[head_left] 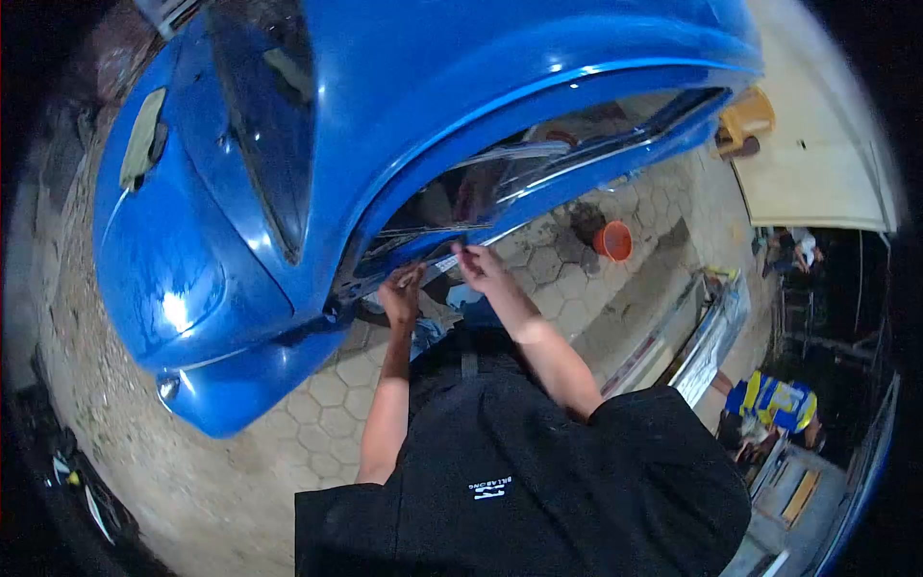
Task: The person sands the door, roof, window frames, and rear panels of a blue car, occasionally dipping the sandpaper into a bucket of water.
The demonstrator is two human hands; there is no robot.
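A shiny blue car [433,58] fills the upper part of the view, with its door window [461,192] facing me. My left hand [402,291] is beside the lower edge of the window, its fingers curled together; whatever they hold is too small to make out. To its right, my right hand [480,267] is raised near the door's edge with bent fingers, and anything between them cannot be told. The two hands are a short distance apart.
An orange bucket [612,241] stands on the hexagonal paving [322,409]. A greenish cloth [144,139] lies on the car's left part. Long metal-edged pieces [711,337] are at the right. A person in a blue and yellow shirt [777,402] is at the far right.
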